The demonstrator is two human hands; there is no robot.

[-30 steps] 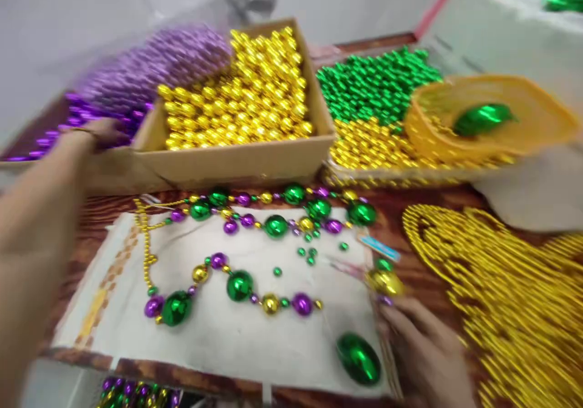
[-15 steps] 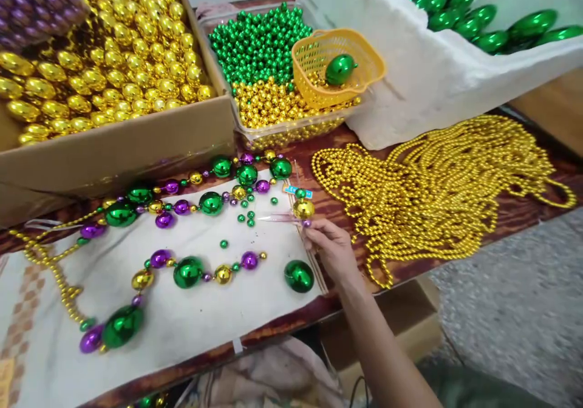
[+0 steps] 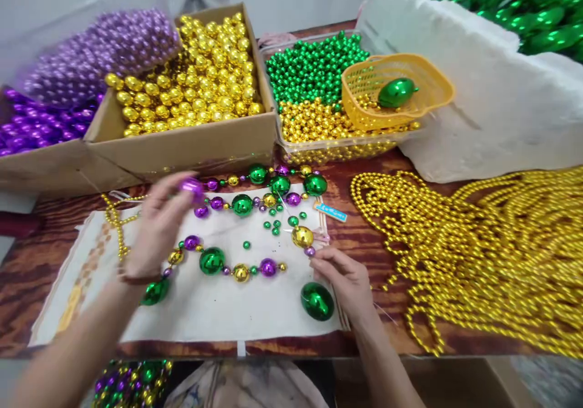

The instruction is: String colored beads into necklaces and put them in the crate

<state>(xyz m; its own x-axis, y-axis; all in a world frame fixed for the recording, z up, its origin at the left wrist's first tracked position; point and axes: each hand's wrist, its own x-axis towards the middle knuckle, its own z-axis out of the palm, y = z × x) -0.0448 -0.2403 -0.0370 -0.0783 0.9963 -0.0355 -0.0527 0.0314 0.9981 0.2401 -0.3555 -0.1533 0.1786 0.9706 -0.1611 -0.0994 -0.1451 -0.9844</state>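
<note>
My left hand (image 3: 157, 229) is over the white cloth (image 3: 204, 311) and pinches a purple bead (image 3: 191, 186) at its fingertips. Close by, my right hand (image 3: 344, 277) pinches the end of a bead strand (image 3: 241, 269) just below a gold bead (image 3: 302, 236) and a small purple bead (image 3: 310, 251). The strand of green, gold and purple beads loops across the cloth between the two hands. A loose large green bead (image 3: 317, 300) lies on the cloth next to my right hand.
Behind the cloth stand a cardboard box of gold beads (image 3: 191, 74), a heap of purple beads (image 3: 91, 62), a clear tub of green and gold beads (image 3: 314, 92) and an orange basket (image 3: 396, 89) holding a green bead. Gold bead strings (image 3: 478, 250) cover the table's right side.
My left hand has come back from the purple beads on the left with a purple bead. My right hand stays pinched at the strand's end. The view has swung around.
</note>
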